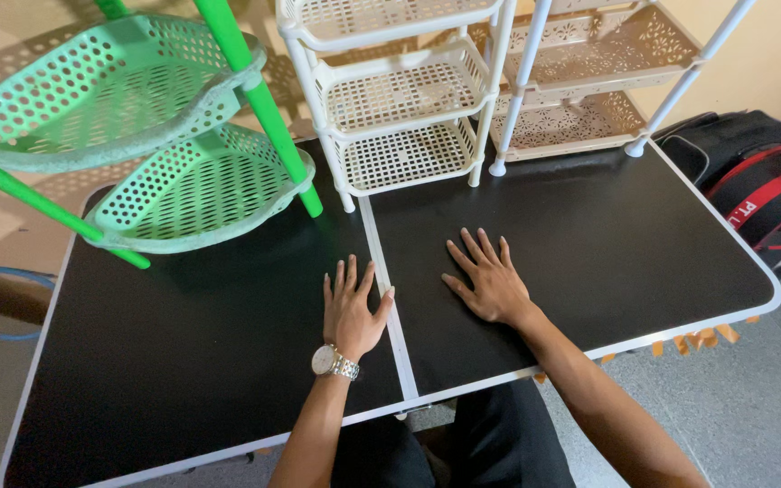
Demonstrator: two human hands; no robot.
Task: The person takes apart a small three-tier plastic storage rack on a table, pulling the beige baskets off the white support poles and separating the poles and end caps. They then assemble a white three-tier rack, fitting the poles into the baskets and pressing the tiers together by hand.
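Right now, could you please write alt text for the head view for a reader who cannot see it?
Both hands, left hand and right hand, lie flat and empty on a black folding table. Behind them stand a green rack, a white rack and a beige rack.

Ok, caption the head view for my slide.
Left hand and right hand rest flat on a black folding table before green, white and beige plastic tiered racks.

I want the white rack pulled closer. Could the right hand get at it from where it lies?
Probably yes: the right hand lies flat on the table, with only bare tabletop between it and the white rack.
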